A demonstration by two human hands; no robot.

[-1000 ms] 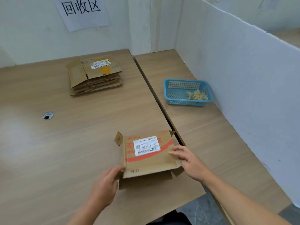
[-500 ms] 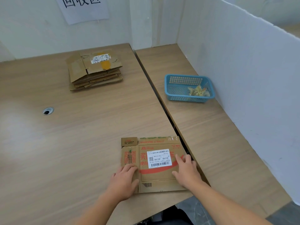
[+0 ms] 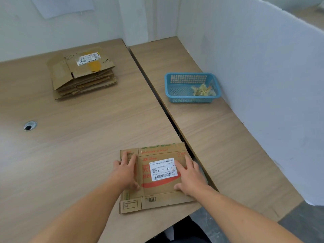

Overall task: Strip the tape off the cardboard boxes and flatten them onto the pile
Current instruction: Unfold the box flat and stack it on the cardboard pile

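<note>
Left grip and right grip press flat on the box, fingers straight, holding nothing. Looks light, stiff, springy at the folds; I'd pinch its side edges.

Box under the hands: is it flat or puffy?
Flat. The box lies level on the table, flaps spread, left hand and right hand pressing on top.

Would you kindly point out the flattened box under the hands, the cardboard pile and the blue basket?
flattened box (image 3: 166,193): head view, bare brown face towards its near edge.
cardboard pile (image 3: 77,71): head view, left part of the top sheet.
blue basket (image 3: 191,99): head view, its near wall.
</note>
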